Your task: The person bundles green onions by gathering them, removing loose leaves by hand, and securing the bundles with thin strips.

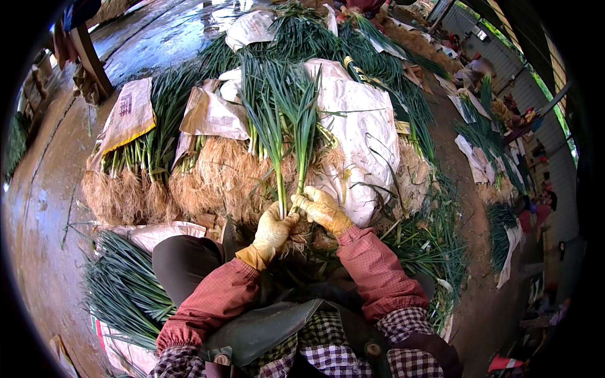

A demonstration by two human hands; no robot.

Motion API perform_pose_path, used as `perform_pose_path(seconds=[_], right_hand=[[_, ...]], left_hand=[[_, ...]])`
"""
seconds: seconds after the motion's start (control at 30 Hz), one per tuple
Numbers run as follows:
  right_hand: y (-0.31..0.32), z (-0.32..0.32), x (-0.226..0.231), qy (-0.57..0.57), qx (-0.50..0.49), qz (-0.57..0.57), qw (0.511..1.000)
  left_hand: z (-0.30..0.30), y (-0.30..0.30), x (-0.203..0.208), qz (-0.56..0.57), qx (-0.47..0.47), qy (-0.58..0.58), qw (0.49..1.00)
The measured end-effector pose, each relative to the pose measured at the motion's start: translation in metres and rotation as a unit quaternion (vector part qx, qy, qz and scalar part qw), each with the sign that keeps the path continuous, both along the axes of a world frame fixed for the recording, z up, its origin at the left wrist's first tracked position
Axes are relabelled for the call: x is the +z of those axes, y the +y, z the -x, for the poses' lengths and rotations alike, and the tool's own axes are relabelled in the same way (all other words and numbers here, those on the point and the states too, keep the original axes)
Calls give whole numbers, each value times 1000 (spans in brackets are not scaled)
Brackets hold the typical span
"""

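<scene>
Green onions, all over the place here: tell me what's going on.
A person in yellowish gloves is handling a few green onions, their leaves pointing away from the body. The left hand holds them low on the pale stems; the right hand touches them near the same spot. Ahead lie bundles with bushy brown roots toward the person, partly covered by pale sacks. Another leafy pile lies beside the left knee.
</scene>
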State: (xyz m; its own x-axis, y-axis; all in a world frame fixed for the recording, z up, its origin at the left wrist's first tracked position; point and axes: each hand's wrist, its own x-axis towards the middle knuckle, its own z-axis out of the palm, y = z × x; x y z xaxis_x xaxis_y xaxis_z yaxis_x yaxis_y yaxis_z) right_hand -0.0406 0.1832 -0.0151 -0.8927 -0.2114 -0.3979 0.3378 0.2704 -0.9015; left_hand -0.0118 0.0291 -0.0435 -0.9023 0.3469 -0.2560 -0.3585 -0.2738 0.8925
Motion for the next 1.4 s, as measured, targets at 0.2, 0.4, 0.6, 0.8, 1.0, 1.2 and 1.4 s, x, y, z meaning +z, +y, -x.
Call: perform_pose_path(seconds=[0.2,0.4,0.6,0.8,1.0,1.2,1.4], right_hand=[[-32,-52,16,360,10,-287,888],[27,-68,39,183,-303,152,923],[32,-57,0,17,-199,206,958],[65,-95,-53,-103,4,-78,992],[31,-54,-21,-12,-125,222,967],[-2,-27,-67,-76,-194,373,904],[37,-49,-198,-285,-297,278,868]], left_hand=[[1,5,-39,184,75,122,972],[2,2,2,-51,31,-110,992],[-9,1,14,-218,-95,-153,959],[-6,-3,22,-155,-20,-157,975],[-11,3,-1,-109,-16,-168,980],[-9,7,-5,-166,-4,-172,971],[-10,12,-3,-84,2,-208,974]])
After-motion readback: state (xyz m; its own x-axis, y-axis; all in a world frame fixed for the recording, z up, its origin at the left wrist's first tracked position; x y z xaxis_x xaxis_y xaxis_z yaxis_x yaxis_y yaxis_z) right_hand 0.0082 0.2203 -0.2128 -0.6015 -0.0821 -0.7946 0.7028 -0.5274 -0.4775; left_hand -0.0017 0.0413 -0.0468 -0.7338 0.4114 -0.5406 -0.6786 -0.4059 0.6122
